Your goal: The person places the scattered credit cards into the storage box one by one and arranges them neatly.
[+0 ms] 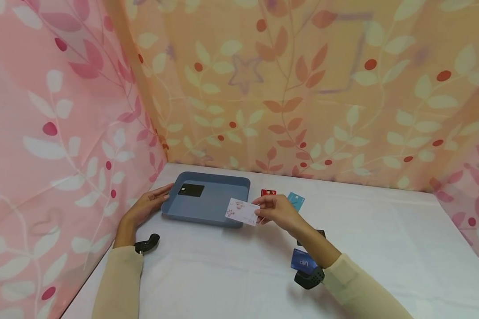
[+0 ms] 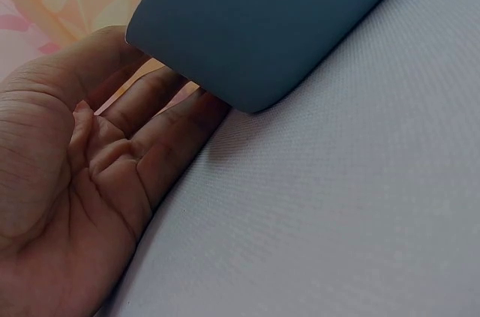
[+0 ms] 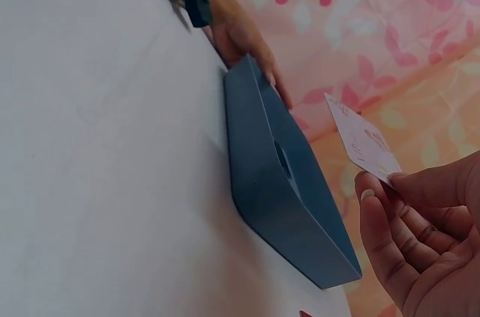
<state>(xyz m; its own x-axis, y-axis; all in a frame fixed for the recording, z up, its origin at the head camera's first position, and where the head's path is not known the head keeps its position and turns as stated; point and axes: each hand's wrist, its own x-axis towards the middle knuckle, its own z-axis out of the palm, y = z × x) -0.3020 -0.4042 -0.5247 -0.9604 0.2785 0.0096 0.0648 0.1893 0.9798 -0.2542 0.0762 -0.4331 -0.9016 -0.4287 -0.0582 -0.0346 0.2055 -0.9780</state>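
Note:
My right hand (image 1: 278, 210) pinches a white card (image 1: 241, 211) with a pink floral print between thumb and fingers. The card overlaps the right front rim of a shallow blue-grey tray (image 1: 211, 207) in the head view; the right wrist view shows the card (image 3: 361, 141) raised above the tray. Against the tray's left wall rests my left hand (image 1: 147, 206), its fingers fairly straight. In the left wrist view those fingers (image 2: 161, 111) pass partly behind the tray's corner. Inside the tray, toward its back left, lies a black card (image 1: 193, 190).
Right of the tray lie a red card (image 1: 268, 192) and a light blue card (image 1: 296, 200), both partly behind the right hand. Nearer, a dark card (image 1: 321, 232) and a blue VIP card (image 1: 302, 260) lie under the right forearm. Floral cloth walls (image 1: 223, 110) bound the white table (image 1: 207, 274).

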